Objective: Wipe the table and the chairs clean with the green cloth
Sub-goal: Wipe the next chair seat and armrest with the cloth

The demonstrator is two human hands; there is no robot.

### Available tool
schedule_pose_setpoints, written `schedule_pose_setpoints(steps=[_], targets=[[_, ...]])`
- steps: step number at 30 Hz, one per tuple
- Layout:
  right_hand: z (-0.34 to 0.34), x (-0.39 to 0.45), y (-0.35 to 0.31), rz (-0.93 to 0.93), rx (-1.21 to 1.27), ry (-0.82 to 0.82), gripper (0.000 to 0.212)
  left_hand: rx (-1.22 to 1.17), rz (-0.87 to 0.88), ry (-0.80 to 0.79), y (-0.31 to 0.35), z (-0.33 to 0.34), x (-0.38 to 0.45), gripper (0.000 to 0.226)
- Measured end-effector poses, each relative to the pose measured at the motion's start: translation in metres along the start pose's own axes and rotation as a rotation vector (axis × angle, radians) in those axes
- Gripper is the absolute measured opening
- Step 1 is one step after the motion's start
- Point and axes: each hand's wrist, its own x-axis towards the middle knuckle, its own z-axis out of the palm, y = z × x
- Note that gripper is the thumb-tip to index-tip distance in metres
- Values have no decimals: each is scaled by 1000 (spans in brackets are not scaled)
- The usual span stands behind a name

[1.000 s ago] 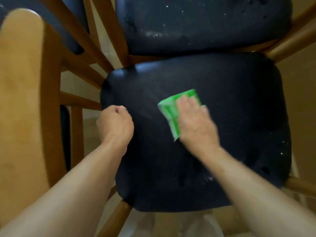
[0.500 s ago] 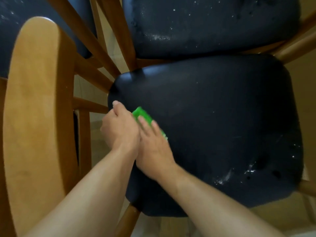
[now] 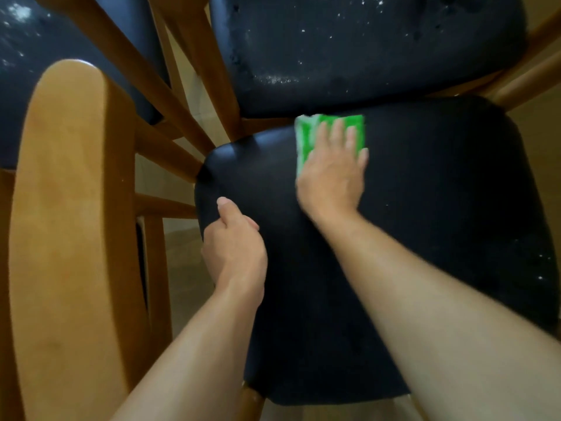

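Two bare forearms reach forward. The right hand (image 3: 332, 174) lies flat, fingers (image 3: 337, 132) straight and spread; the left hand (image 3: 233, 244) is curled, thumb (image 3: 226, 206) extended.

Looks like a dining area in somebody's home. You've got several matching wooden chairs crowded together, each with a black padded seat (image 3: 425, 223), and the next seat (image 3: 349, 50) over is speckled with white crumbs or dust. A curved wooden chair back (image 3: 69, 223) fills the left side, and more wooden legs and rails (image 3: 194, 56) cross behind it. The floor (image 3: 185, 262) underneath is a plain beige, possibly tile.
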Motion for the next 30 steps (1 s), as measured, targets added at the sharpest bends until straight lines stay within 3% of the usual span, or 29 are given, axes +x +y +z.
schedule_pose_setpoints(steps=[3,7,10,13,16,18,21,27,30], targets=[[25,-68,-33,-414,-36,-103,72,-46,58,36,-1,-6,5,65],[23,-151,1,-598,13,-282,74,12,142,56,0,-8,8,60],[4,-159,59,-711,-74,-285,63,113,155,20,-4,-3,8,64],[-22,-109,117,-495,-225,-157,62,234,120,-140,-15,3,1,71],[-50,-39,169,14,-199,-116,56,300,121,-218,-25,8,-10,70],[-53,-25,171,213,-97,-65,56,301,121,-222,-28,11,-13,68],[-32,-65,131,167,-99,-33,60,284,127,-229,-31,14,-18,65],[4,-220,64,-161,-5,-353,107,328,235,-183,-25,27,-38,63],[2,-241,66,-283,99,-515,90,359,290,-239,-23,37,-53,63]])
